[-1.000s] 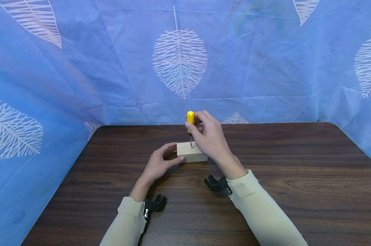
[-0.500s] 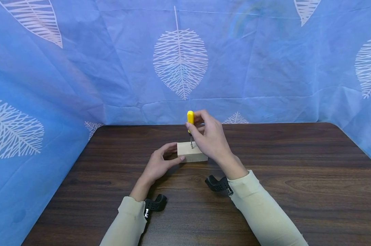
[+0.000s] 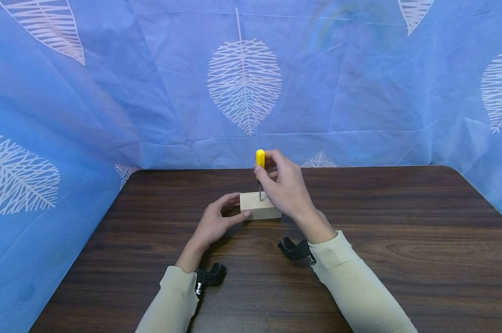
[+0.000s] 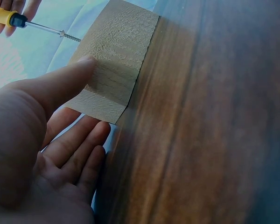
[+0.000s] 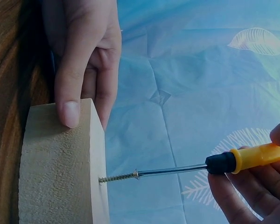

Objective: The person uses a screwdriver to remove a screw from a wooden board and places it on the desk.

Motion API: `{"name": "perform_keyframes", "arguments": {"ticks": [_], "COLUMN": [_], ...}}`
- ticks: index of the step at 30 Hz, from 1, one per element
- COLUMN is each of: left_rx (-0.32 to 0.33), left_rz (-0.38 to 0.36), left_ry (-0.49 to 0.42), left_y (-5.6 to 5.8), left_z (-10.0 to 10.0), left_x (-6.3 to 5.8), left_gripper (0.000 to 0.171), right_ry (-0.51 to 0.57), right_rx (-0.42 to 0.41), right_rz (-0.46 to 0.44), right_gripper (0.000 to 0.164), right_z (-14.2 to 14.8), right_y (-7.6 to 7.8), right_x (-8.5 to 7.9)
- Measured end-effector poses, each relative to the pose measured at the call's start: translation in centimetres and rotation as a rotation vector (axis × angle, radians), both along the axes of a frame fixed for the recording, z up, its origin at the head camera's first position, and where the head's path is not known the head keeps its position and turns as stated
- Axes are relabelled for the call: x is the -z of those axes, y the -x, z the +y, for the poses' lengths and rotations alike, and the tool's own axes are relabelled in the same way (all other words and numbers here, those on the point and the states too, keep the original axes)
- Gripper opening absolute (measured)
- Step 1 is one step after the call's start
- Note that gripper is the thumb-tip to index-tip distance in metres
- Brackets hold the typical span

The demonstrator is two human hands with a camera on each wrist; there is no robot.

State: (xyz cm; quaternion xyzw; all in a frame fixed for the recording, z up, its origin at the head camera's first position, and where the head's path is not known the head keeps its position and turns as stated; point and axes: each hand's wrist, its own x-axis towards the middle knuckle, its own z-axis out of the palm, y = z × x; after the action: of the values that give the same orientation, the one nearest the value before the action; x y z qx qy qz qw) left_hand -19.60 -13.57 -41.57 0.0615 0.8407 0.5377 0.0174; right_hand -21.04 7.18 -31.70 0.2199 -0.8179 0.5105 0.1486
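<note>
Dark brown wood-grained table [image 3: 400, 240] gives open passage left and right of the arms. The left hand [image 3: 213, 222] blocks the pale rectangular wooden block's [image 3: 261, 213] left end; the right hand [image 3: 286, 185] and upright yellow-handled screwdriver [image 3: 260, 157] obstruct from above. Behind rises blue leaf-print cloth [image 3: 159, 92].

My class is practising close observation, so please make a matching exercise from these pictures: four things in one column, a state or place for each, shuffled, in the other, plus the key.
Column one
1. Screwdriver
2. Screw
3. Wooden block
4. Left hand

Column two
A. Pale, on the dark tabletop
B. At the block's left end, thumb on the near side
C. Yellow-handled, held upright by the right hand
D. Standing in the block's top face, threads showing

Right pairs: 1-C, 2-D, 3-A, 4-B
</note>
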Motion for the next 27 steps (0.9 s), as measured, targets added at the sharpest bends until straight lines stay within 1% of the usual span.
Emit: {"name": "perform_keyframes", "arguments": {"ticks": [4,9,13,17,23,27], "left_rx": [0.000,-0.002,-0.004,-0.004,-0.005,-0.002], "left_rz": [0.001,-0.001,-0.004,-0.004,-0.007,-0.011], "left_ry": [0.004,0.007,0.003,-0.001,0.001,-0.004], "left_y": [-0.02,-0.05,-0.07,-0.01,0.05,0.01], "left_z": [0.00,0.02,0.02,0.01,-0.01,-0.06], "left_x": [0.01,-0.03,-0.09,-0.04,-0.02,-0.07], "left_gripper": [0.062,0.061,0.061,0.061,0.062,0.062], "right_ry": [0.006,0.018,0.005,-0.014,-0.043,-0.046], "right_rx": [-0.004,-0.019,-0.011,-0.001,0.036,0.037], "right_rz": [-0.015,-0.028,-0.033,-0.038,0.016,0.030], "right_gripper": [0.020,0.021,0.018,0.022,0.023,0.025], "right_z": [-0.03,-0.13,-0.20,-0.26,-0.25,-0.22], "right_y": [-0.03,-0.06,-0.08,-0.09,-0.02,0.04], "right_x": [-0.03,-0.09,-0.07,0.00,0.04,0.05]}}
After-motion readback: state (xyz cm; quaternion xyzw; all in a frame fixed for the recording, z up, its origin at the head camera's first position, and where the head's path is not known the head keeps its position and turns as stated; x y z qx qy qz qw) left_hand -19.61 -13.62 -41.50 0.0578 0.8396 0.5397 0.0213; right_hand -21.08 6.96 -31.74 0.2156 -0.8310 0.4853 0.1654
